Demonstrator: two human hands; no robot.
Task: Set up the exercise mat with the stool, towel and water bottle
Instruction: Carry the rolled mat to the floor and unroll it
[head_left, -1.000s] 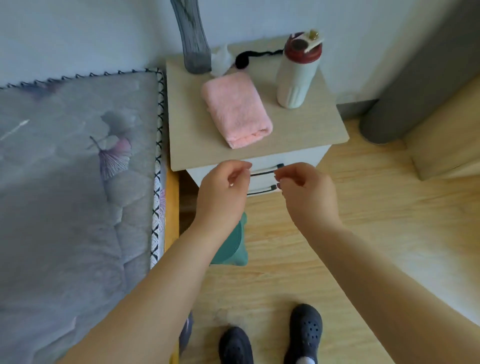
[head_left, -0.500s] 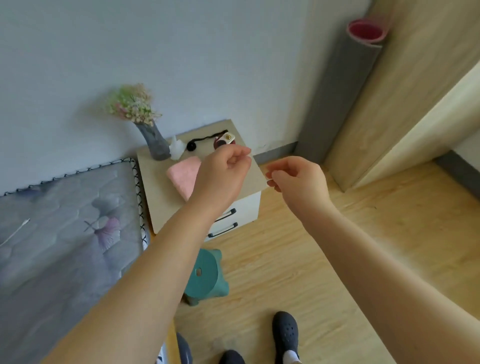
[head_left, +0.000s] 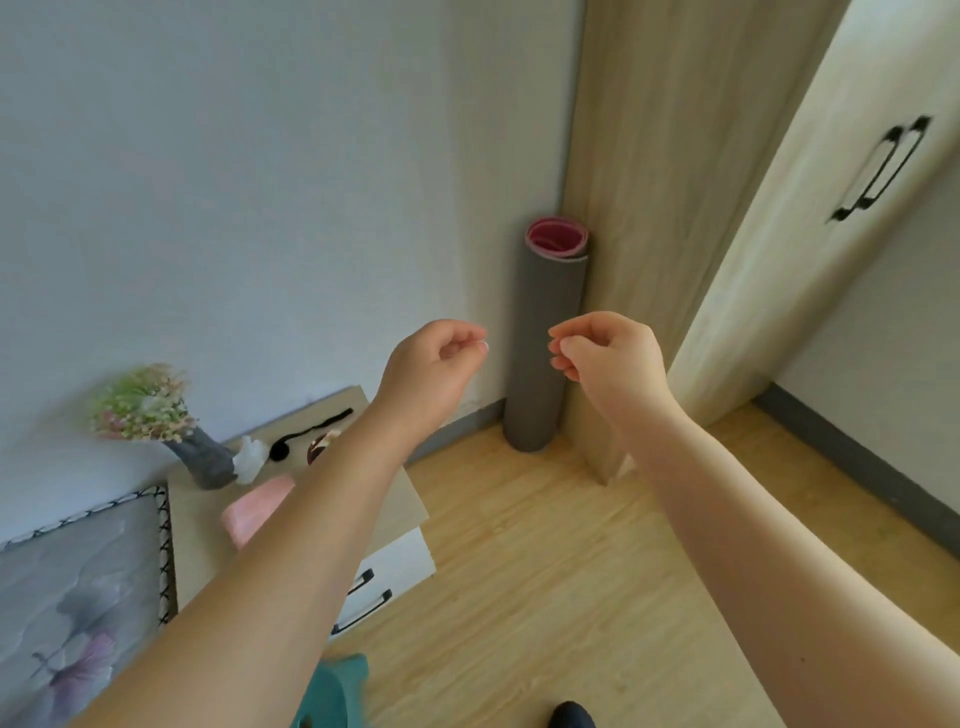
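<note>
The rolled exercise mat (head_left: 540, 296), grey outside and pink inside, stands upright in the corner between wall and wardrobe. My left hand (head_left: 434, 366) and right hand (head_left: 605, 353) are raised in front of it, a short way apart, fingers loosely curled and holding nothing. A folded pink towel (head_left: 254, 512) lies on the nightstand (head_left: 195, 530) at lower left. Only a bit of the water bottle's red cap (head_left: 316, 448) shows beside my left forearm. The teal stool (head_left: 335, 693) sits on the floor at the bottom edge, partly hidden by that arm.
A grey vase of flowers (head_left: 205, 457), a black cord and a small white object share the nightstand top. The bed (head_left: 78, 597) fills the lower left. A wardrobe (head_left: 670, 156) with black handles (head_left: 878, 166) stands on the right. Wooden floor lies between; my shoe (head_left: 571, 718) is at the bottom.
My view has swung up and to the right, from the nightstand to the corner with the rolled mat. Both hands rose with it, keeping the same loosely curled pose.
</note>
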